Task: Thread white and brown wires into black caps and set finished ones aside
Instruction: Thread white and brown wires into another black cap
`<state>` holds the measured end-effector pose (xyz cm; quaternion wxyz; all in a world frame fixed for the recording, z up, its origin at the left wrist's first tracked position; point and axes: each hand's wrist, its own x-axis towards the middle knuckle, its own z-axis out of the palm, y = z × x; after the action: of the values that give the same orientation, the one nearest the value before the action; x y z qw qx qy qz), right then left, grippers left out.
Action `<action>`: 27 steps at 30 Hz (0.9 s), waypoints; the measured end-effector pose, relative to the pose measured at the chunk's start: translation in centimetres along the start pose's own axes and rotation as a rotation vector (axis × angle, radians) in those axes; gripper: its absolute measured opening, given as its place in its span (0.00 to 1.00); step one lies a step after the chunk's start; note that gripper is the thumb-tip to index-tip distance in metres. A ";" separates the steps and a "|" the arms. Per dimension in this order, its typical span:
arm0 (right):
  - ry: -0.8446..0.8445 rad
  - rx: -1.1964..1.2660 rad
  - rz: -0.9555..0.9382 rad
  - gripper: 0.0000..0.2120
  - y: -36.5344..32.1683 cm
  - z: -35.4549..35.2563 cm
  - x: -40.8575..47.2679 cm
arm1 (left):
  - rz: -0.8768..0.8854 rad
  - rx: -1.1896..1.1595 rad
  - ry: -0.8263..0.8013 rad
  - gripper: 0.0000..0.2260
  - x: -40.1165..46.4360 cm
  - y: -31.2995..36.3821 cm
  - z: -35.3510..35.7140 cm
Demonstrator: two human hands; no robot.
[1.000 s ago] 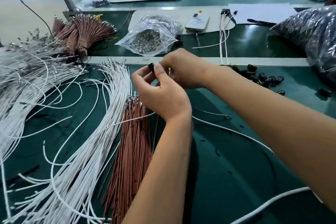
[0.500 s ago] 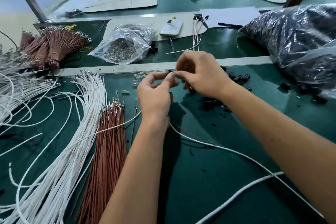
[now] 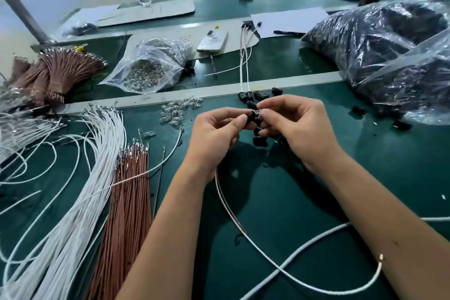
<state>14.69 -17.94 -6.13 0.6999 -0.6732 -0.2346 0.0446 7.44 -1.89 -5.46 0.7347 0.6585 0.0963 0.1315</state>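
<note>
My left hand [image 3: 214, 136] pinches a black cap [image 3: 250, 116] between thumb and fingers above the green mat. My right hand [image 3: 297, 126] pinches the metal wire ends at the cap's mouth. A white and brown wire pair [image 3: 229, 209] hangs from under my left hand and trails down to the right across the mat. Loose black caps [image 3: 258, 96] lie just behind and under my hands. A bundle of white wires [image 3: 80, 190] and a bundle of brown wires [image 3: 129, 204] lie to the left. Two finished wired caps [image 3: 244, 95] lie behind, their wires running away.
A clear bag of metal terminals [image 3: 148, 68], small clear bulbs [image 3: 177, 111], tied brown wire bundles [image 3: 60, 73] and a phone [image 3: 211, 40] lie behind. Large bags of black caps [image 3: 379, 51] fill the right. A thick white cord [image 3: 323, 238] loops over my right forearm.
The camera tilted so the scene shifted; my hands stayed together at the cap. The cap now shows between my fingertips, with the metal wire ends at its mouth.
</note>
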 end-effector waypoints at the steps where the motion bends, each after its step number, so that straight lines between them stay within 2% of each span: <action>1: 0.000 -0.011 -0.011 0.05 0.0 -0.2 0.1 | 0.012 0.007 -0.005 0.08 0.0 -0.1 0.0; 11: -0.006 -0.057 -0.100 0.02 -0.6 -0.5 0.1 | 0.064 -0.045 -0.088 0.11 0.1 -0.2 -0.1; 14: 0.070 -0.062 -0.178 0.03 -1.2 -0.4 -0.1 | 0.081 -0.156 -0.184 0.13 0.0 0.1 -0.4; 18: 0.182 -0.236 -0.343 0.04 -2.1 -0.2 -0.7 | 0.099 -0.288 -0.305 0.13 -0.2 0.5 -0.7; 22: 0.214 -0.239 -0.456 0.04 -2.8 0.4 -1.4 | 0.104 -0.365 -0.327 0.12 -0.3 0.5 -0.7; 27: 0.188 -0.221 -0.500 0.04 -3.2 0.9 -1.8 | 0.132 -0.410 -0.336 0.13 -0.1 0.6 -0.9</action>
<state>11.94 -18.04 -3.53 0.6302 -0.6678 -0.3308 -0.2176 7.02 -0.99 -4.97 0.8481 0.5136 -0.0986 0.0851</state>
